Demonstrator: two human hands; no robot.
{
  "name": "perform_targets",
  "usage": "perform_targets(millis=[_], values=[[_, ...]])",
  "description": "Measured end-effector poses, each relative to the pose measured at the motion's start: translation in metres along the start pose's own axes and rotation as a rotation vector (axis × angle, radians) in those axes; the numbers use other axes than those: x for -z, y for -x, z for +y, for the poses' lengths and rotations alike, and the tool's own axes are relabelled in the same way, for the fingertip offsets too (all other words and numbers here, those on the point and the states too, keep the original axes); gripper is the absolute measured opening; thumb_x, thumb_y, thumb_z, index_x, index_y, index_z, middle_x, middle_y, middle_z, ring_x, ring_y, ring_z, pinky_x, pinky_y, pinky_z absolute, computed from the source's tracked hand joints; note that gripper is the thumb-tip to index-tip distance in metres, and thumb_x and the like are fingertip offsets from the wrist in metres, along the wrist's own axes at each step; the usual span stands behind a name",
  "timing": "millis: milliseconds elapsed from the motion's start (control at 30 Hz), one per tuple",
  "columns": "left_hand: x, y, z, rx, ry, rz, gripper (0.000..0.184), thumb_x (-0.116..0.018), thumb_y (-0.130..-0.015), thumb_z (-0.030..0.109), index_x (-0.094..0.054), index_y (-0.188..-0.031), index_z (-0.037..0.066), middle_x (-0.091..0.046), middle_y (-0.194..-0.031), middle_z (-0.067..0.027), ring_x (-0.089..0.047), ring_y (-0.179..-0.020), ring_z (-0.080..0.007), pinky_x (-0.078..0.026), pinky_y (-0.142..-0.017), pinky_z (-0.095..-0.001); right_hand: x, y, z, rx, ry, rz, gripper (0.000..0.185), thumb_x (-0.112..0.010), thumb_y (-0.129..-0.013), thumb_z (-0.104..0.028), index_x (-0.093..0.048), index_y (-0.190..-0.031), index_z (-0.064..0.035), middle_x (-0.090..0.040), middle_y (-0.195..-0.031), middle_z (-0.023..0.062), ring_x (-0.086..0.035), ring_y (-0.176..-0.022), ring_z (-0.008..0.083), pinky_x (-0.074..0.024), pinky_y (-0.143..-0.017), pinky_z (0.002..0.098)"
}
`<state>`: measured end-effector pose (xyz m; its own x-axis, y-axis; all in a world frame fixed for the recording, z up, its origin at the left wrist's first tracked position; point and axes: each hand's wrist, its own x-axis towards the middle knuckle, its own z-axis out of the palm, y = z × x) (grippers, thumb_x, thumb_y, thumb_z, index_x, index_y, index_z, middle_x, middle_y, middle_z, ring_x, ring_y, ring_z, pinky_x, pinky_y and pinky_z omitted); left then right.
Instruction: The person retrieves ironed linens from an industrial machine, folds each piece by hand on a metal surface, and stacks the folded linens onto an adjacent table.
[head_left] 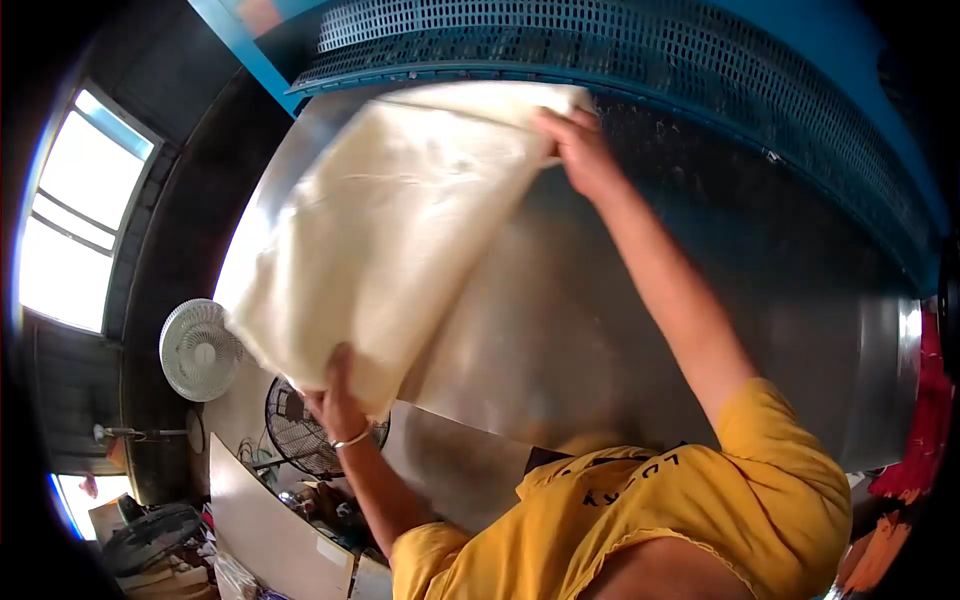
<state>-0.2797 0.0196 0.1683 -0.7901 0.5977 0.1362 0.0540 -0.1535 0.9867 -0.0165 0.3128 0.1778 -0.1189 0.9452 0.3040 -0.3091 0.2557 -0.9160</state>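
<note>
A large, glossy cream-coloured sheet [390, 220] stretches between my two hands, with a fold along its far edge. At its near left edge, my left hand [338, 405] is closed on the sheet, thumb on top; a bracelet sits on that wrist. My right hand [578, 148] pinches the far right corner, with that arm reaching forward. Beneath and to the right of the sheet lies a broad, shiny metal surface [680, 300]. Part of it is hidden by the sheet.
A blue perforated metal guard [620, 45] runs along the far side. On the left are a white fan [203, 350], a black fan [300, 430] and a bright window [85, 210]. A pale board [265, 515] stands near the lower left; red cloth [925, 420] hangs at the right.
</note>
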Motion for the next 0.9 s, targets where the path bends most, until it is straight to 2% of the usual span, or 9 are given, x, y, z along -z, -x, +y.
perform_targets(millis=[200, 333, 400, 467, 533, 633, 700, 800, 900], values=[[0.109, -0.043, -0.098, -0.050, -0.049, 0.058, 0.027, -0.067, -0.073, -0.002, -0.060, -0.099, -0.004, -0.062, -0.092, -0.0065, -0.057, -0.077, -0.0151, -0.048, -0.071, -0.0286, -0.109, 0.006, 0.097, -0.305, -0.019, -0.159, 0.025, -0.058, -0.080, -0.025, -0.059, -0.098, -0.0072, -0.061, -0.077, 0.0011, -0.057, -0.059, 0.0112, -0.0471, -0.046, 0.0265], [0.118, -0.027, -0.163, 0.117, -0.099, 0.072, 0.064, -0.069, -0.068, -0.003, -0.038, -0.125, -0.002, -0.054, -0.107, -0.0104, -0.053, -0.090, -0.0180, -0.046, -0.078, -0.0291, -0.069, 0.048, 0.143, -0.631, 0.176, -0.302, 0.032, -0.053, -0.085, -0.033, -0.053, -0.105, -0.0078, -0.064, -0.081, 0.0054, -0.061, -0.062, 0.0130, -0.0472, -0.052, 0.0244], [0.110, -0.025, -0.150, 0.060, -0.241, 0.103, 0.075, -0.069, -0.065, 0.001, -0.030, -0.129, -0.003, -0.049, -0.115, -0.0155, -0.051, -0.099, -0.0239, -0.044, -0.084, -0.0361, -0.028, 0.066, 0.128, -0.647, -0.040, -0.096, 0.031, -0.054, -0.086, -0.035, -0.056, -0.103, -0.0090, -0.063, -0.082, 0.0054, -0.062, -0.062, 0.0127, -0.0465, -0.049, 0.0229], [0.084, -0.005, -0.109, -0.270, -1.151, 0.213, 0.083, -0.066, -0.061, 0.009, -0.026, -0.133, -0.001, -0.040, -0.124, -0.0239, -0.042, -0.112, -0.0385, -0.032, -0.096, -0.0474, 0.045, 0.089, 0.113, -0.500, 0.018, 0.029, 0.032, -0.054, -0.088, -0.032, -0.055, -0.109, -0.0067, -0.064, -0.085, 0.0064, -0.062, -0.068, 0.0137, -0.0484, -0.056, 0.0243], [0.040, 0.028, -0.072, -0.637, -1.381, 0.309, 0.073, -0.061, -0.071, 0.019, -0.028, -0.135, 0.005, -0.033, -0.133, -0.0184, -0.034, -0.122, -0.0354, -0.029, -0.099, -0.0467, 0.143, 0.127, 0.120, 0.117, 0.783, 0.223, 0.025, -0.060, -0.084, -0.016, -0.056, -0.103, -0.0014, -0.063, -0.085, 0.0118, -0.062, -0.075, 0.0240, -0.0493, -0.065, 0.0306], [-0.022, 0.073, -0.110, -0.608, -1.137, 0.034, 0.058, -0.060, -0.076, 0.018, -0.039, -0.128, 0.003, -0.038, -0.131, -0.0172, -0.036, -0.120, -0.0354, -0.033, -0.098, -0.0470, 0.278, 0.207, 0.069, 0.231, 1.181, 0.383, 0.016, -0.058, -0.079, -0.006, -0.056, -0.094, -0.0063, -0.059, -0.093, 0.0106, -0.055, -0.084, 0.0309, -0.0456, -0.071, 0.0375], [-0.102, 0.119, -0.113, -0.835, -0.943, -0.445, 0.047, -0.060, -0.074, 0.014, -0.048, -0.118, 0.002, -0.050, -0.117, -0.0199, -0.044, -0.112, -0.0376, -0.036, -0.095, -0.0450, 0.340, 0.246, 0.028, 0.255, 1.305, 0.487, 0.015, -0.058, -0.078, -0.005, -0.055, -0.092, -0.0082, -0.057, -0.098, 0.0077, -0.054, -0.089, 0.0288, -0.0436, -0.074, 0.0373], [-0.207, 0.208, -0.177, -0.770, -0.663, -1.032, 0.044, -0.057, -0.071, 0.015, -0.050, -0.114, 0.007, -0.046, -0.122, -0.0183, -0.042, -0.112, -0.0377, -0.036, -0.091, -0.0482, 0.427, 0.302, -0.018, 0.170, 1.450, 0.645, 0.014, -0.057, -0.078, -0.006, -0.055, -0.092, -0.0093, -0.056, -0.101, 0.0058, -0.052, -0.093, 0.0273, -0.0409, -0.079, 0.0378], [-0.315, 0.287, -0.168, -1.006, -0.598, -1.148, 0.038, -0.058, -0.073, 0.015, -0.053, -0.110, 0.008, -0.048, -0.119, -0.0127, -0.043, -0.111, -0.0337, -0.038, -0.088, -0.0452, 0.489, 0.355, -0.045, 0.064, 1.520, 0.743, 0.013, -0.056, -0.079, -0.008, -0.055, -0.092, -0.0093, -0.056, -0.102, 0.0062, -0.050, -0.096, 0.0270, -0.0388, -0.082, 0.0395]])
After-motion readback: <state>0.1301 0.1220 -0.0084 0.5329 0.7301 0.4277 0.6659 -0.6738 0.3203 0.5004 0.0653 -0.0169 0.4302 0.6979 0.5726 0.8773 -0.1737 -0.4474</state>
